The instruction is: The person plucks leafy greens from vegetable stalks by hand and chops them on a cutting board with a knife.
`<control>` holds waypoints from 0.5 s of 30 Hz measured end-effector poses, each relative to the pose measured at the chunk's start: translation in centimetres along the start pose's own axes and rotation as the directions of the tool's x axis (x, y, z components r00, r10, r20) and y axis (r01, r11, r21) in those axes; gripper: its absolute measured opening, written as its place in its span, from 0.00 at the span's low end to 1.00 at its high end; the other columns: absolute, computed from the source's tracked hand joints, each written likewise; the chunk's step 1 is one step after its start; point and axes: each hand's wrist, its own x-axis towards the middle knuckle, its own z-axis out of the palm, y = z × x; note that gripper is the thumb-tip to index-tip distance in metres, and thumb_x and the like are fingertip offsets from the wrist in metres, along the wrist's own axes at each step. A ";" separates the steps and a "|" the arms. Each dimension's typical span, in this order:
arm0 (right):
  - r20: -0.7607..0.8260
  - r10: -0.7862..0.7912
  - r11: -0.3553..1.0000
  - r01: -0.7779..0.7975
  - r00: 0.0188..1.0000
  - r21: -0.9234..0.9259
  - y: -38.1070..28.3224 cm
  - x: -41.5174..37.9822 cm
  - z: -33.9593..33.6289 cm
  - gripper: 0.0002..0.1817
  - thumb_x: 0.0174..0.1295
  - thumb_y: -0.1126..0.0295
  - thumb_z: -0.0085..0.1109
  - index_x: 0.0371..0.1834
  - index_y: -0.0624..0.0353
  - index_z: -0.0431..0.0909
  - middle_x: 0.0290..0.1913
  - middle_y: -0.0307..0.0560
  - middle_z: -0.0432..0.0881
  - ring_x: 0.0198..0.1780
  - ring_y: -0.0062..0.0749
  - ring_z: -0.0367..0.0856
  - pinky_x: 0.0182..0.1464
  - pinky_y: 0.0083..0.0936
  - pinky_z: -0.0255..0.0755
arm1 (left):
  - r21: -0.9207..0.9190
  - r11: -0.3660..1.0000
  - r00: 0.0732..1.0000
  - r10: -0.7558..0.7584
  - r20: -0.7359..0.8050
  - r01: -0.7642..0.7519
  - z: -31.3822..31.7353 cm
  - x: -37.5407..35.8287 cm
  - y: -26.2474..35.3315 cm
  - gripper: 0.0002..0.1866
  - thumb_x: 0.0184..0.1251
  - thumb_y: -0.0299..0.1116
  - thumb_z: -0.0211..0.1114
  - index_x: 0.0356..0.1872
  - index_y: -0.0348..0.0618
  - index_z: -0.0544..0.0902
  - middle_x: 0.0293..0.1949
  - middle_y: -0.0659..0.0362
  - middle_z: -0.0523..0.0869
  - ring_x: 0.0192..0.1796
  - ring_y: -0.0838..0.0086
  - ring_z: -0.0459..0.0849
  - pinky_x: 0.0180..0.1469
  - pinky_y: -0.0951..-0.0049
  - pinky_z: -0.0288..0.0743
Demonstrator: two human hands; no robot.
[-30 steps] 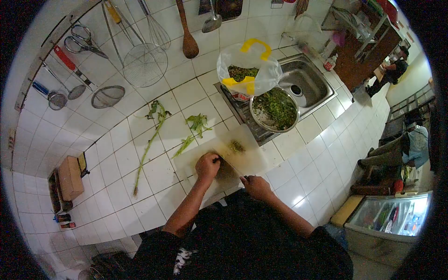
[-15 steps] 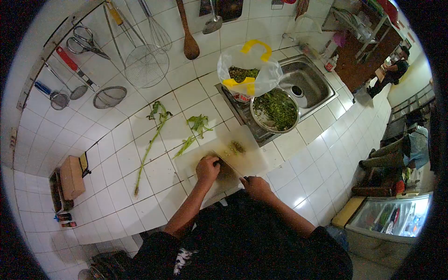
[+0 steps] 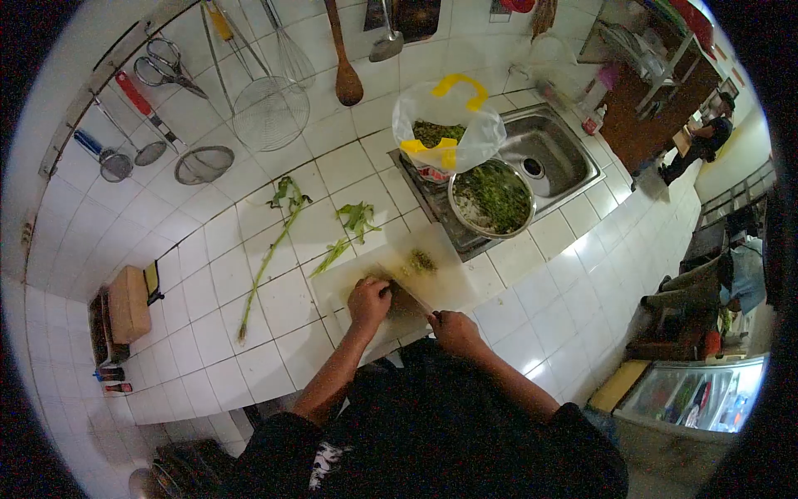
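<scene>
On a pale cutting board (image 3: 449,279), my right hand (image 3: 455,333) is closed round the dark handle of a knife (image 3: 414,297). The blade slants across the board toward my left hand (image 3: 369,303). That hand rests curled on the board beside the blade, and whatever its fingers hold is hidden. Right of the blade lies a small heap of chopped greens (image 3: 422,260). Behind the board are a long leafy stalk (image 3: 273,258) and a loose leafy sprig (image 3: 357,218). Past the board's far right corner stands a metal bowl (image 3: 533,218) full of chopped greens.
A plastic bag (image 3: 482,133) with yellow handles holds more greens behind the bowl, beside the steel sink (image 3: 582,170). Strainers, scissors (image 3: 170,68) and a wooden spoon (image 3: 349,83) hang on the wall. A brown block (image 3: 130,305) stands at left. Another person (image 3: 711,137) is far right.
The whole view has shifted slightly with my head. Both hands and the knife stay in almost the same place on the board.
</scene>
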 end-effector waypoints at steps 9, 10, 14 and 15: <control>0.047 0.007 0.999 -0.009 0.999 0.049 0.4 -0.1 -0.8 0.31 0.70 0.46 0.39 0.38 0.68 0.80 0.38 0.69 0.81 0.44 0.66 0.78 0.49 0.53 0.71 | 0.027 0.996 0.996 -0.090 0.011 0.089 0.4 0.2 -0.3 0.12 0.50 0.34 0.68 0.37 0.49 0.87 0.38 0.56 0.85 0.44 0.60 0.83 0.47 0.61 0.78; 0.047 0.006 0.999 -0.008 0.999 0.050 0.6 0.1 -0.5 0.31 0.70 0.46 0.39 0.38 0.68 0.80 0.38 0.69 0.81 0.44 0.66 0.78 0.49 0.53 0.71 | 0.028 0.996 0.996 -0.089 0.011 0.089 0.4 0.0 -0.2 0.12 0.50 0.34 0.68 0.37 0.49 0.87 0.38 0.56 0.85 0.44 0.60 0.83 0.47 0.61 0.78; 0.033 0.007 1.000 -0.008 0.999 0.014 1.0 0.7 0.4 0.31 0.70 0.46 0.39 0.40 0.66 0.81 0.39 0.69 0.81 0.45 0.66 0.78 0.50 0.52 0.71 | 0.005 0.998 0.998 -0.058 -0.002 0.058 -0.2 0.0 0.4 0.12 0.49 0.34 0.67 0.37 0.49 0.87 0.38 0.57 0.85 0.44 0.60 0.83 0.46 0.61 0.78; 0.000 -0.009 1.000 0.009 1.000 0.007 1.0 1.1 0.6 0.31 0.69 0.46 0.39 0.40 0.66 0.81 0.40 0.69 0.81 0.45 0.66 0.78 0.50 0.52 0.71 | -0.014 0.999 0.999 -0.050 0.009 0.050 -0.4 -0.1 0.5 0.12 0.49 0.34 0.68 0.37 0.49 0.87 0.39 0.57 0.85 0.44 0.60 0.83 0.46 0.61 0.78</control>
